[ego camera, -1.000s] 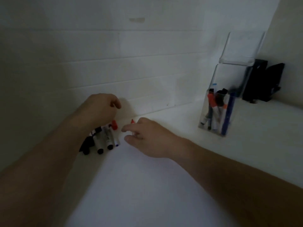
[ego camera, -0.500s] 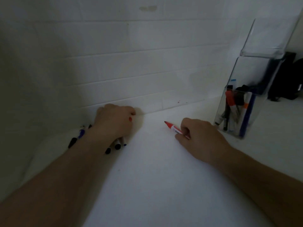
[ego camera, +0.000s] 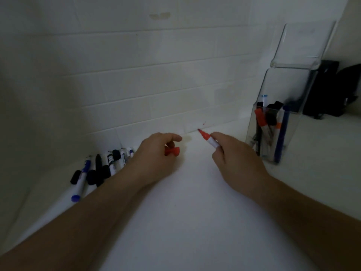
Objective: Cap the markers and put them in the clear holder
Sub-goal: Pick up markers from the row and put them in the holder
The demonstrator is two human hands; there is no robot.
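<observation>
My right hand (ego camera: 236, 153) grips an uncapped red marker (ego camera: 208, 139), its red tip pointing up and left toward the wall. My left hand (ego camera: 156, 155) holds a red cap (ego camera: 172, 151) between its fingers, a short way left of the marker's tip. To the left of that hand, several markers and loose caps (ego camera: 103, 169) lie in a row against the wall, among them a blue marker (ego camera: 81, 180). The clear holder (ego camera: 293, 106) stands at the right with several capped markers upright inside it.
A white tiled wall rises behind the white counter (ego camera: 185, 212). Black objects (ego camera: 336, 90) sit behind the holder at the far right. Small red marks (ego camera: 204, 123) dot the wall's base.
My left hand has lifted off the marker pile and come right holding the red cap. My right hand has raised the red marker slightly. The pile on the left is now uncovered.
</observation>
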